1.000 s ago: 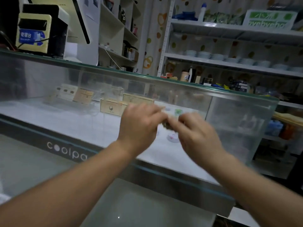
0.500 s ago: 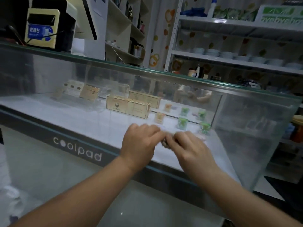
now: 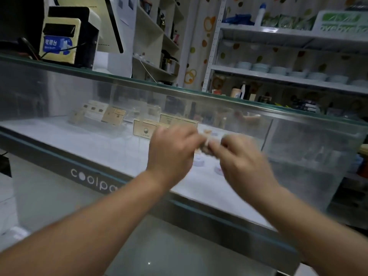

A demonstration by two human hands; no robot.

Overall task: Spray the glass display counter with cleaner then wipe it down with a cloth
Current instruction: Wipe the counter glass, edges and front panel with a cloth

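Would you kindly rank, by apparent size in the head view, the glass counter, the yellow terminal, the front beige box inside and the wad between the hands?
1. glass counter
2. yellow terminal, though it sits farther back
3. beige box
4. wad, mostly hidden, so its rank is unsure

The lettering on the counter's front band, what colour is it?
White lettering on a dark grey band; shows best in the head view.

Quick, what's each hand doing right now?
Left hand: pinching a small crumpled wad, too blurred to identify.
Right hand: pinching the same wad.
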